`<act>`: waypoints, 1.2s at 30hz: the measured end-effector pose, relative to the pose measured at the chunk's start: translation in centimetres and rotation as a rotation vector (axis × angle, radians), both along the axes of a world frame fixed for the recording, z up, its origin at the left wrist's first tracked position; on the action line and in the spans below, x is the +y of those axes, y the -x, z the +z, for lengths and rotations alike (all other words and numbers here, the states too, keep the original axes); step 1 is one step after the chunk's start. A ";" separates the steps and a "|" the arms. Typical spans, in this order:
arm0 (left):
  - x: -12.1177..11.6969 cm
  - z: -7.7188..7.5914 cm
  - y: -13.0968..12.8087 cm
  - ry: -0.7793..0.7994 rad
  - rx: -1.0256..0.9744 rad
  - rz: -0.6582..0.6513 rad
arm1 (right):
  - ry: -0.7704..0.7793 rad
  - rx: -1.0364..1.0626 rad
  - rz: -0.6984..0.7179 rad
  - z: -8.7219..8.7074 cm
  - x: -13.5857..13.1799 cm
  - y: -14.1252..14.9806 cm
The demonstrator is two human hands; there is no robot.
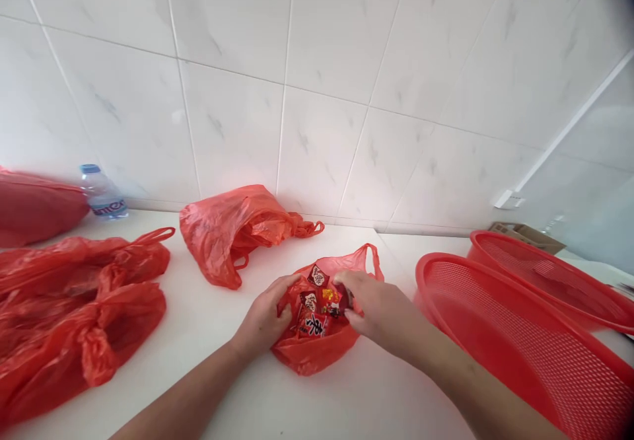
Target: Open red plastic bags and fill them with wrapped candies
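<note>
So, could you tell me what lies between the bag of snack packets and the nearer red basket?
The right forearm, over bare white tabletop, as the head view shows.

Two oval red mesh baskets (569, 361), right. One clear blue-capped plastic bottle (105, 197), far left. One brown cardboard box (537, 236), far right. One open red plastic bag (317, 355), centre, at least four small glossy packets (313, 324) inside; one crumpled red bag (215, 235) beyond. Red plastic heap (49, 321), left: bag count unclear.
</note>
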State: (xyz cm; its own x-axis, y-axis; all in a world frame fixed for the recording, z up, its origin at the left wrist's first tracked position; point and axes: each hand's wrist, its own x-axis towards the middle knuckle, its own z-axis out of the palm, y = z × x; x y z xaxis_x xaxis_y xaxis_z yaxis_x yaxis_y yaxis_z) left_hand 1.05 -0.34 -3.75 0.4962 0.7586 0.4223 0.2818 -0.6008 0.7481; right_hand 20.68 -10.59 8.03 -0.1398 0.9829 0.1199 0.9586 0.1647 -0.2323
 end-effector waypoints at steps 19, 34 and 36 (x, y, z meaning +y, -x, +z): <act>-3.7 2.7 2.7 -0.125 0.509 -0.004 | -0.332 0.454 -0.479 -4.5 5.6 -4.3; 0.1 9.3 4.2 -0.048 -0.160 0.442 | -0.550 1.535 -0.409 -1.7 5.8 -6.3; 0.4 11.5 3.7 -0.054 -0.325 0.439 | -0.606 1.845 -0.329 -0.8 5.1 -6.3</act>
